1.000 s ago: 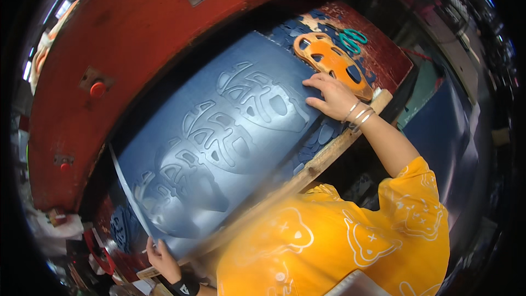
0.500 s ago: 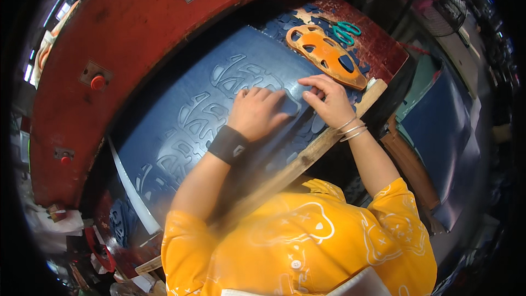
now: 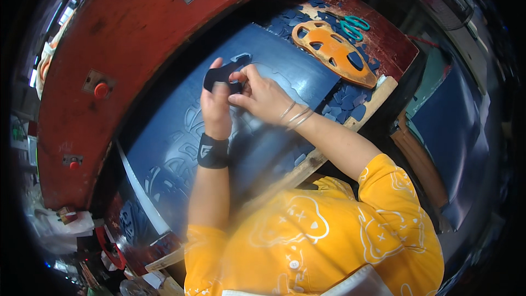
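A dark blue cut-out piece (image 3: 218,77) with curved edges is held up above the blue sheet (image 3: 290,68). My left hand (image 3: 216,107), with a black band at the wrist, grips it between thumb and fingers. At the piece's right side, my right hand (image 3: 264,97) is closed, thumb and fingertips pressed together at its edge; the fingers partly hide what they pinch. Several curved, holed outlines are cut into the sheet beneath my hands.
An orange holed cutting die (image 3: 329,49) lies beyond the sheet at right, beside teal-handled scissors (image 3: 346,26) and blue scraps (image 3: 345,98). A red machine beam (image 3: 131,27) with buttons arches over the far side. A wooden strip (image 3: 378,98) edges the near side.
Both hands have moved left and up off the sheet. A dark blue piece is now lifted between them. The view has shifted slightly.
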Demonstrator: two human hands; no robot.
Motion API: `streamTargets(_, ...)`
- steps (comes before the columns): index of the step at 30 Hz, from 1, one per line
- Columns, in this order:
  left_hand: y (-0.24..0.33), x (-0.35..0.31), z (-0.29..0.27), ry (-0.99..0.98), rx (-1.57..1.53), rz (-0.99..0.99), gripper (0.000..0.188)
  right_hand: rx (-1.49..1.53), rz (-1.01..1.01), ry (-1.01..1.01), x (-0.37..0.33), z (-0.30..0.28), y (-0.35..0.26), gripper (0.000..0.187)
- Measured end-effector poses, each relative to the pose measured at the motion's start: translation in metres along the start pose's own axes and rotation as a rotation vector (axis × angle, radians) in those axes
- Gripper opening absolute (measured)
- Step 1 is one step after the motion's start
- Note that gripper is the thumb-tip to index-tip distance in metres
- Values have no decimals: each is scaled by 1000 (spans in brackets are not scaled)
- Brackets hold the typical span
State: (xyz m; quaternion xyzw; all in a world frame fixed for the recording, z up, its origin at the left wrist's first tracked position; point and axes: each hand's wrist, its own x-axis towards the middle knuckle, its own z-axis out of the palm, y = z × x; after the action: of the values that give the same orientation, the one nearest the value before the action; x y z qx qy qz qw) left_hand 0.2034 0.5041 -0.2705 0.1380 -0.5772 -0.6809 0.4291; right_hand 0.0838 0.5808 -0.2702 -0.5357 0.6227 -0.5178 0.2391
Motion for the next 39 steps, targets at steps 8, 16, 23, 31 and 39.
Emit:
streamTargets(8,73,56,-88,701,-336,-26,31,-297,52,-13,-27,-49,25,18)
streamTargets(16,114,-2,-102,59,700,271,25,479,427,120,-114,-63,1,48)
streamTargets(23,47,-77,-30,-546,1082,58,73,1417,891,-132,-141,-8,-4,32)
streamTargets(31,32,-66,-39,-401,1011,239,61,710,420,-18,-118,20,-13,38)
streamTargets(39,75,-60,-96,324,-44,-184,47,181,255,-794,-97,-20,-56,34)
